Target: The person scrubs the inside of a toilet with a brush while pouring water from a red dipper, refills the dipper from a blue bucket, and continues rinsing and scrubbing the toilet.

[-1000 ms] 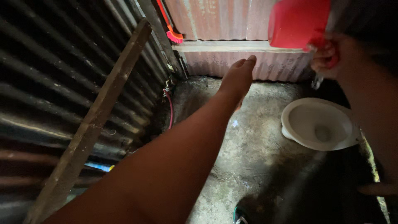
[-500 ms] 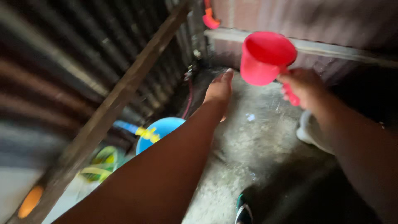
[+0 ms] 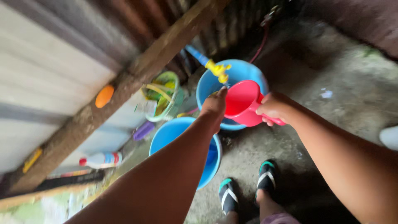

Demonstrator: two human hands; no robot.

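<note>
My right hand (image 3: 273,108) grips the handle of a red plastic dipper (image 3: 242,101), held over the rim of the far blue bucket (image 3: 207,85). My left hand (image 3: 214,107) reaches forward with fingers stretched out, its tips touching the dipper's left rim. It hangs between the far bucket and a nearer blue bucket (image 3: 168,132) that has water inside. A blue pipe with a yellow tap (image 3: 218,69) sticks out over the far bucket.
A slanted wooden beam (image 3: 137,70) crosses a corrugated metal wall on the left. A green basket (image 3: 162,96), a white bottle (image 3: 100,159) and a purple item (image 3: 143,130) lie by the wall. My sandalled feet (image 3: 247,191) stand on wet concrete. A white toilet bowl edge (image 3: 389,137) shows at right.
The view swung down and left from the toilet corner to the buckets. My right hand lowered the red dipper to the far bucket, and my left hand came to its rim.
</note>
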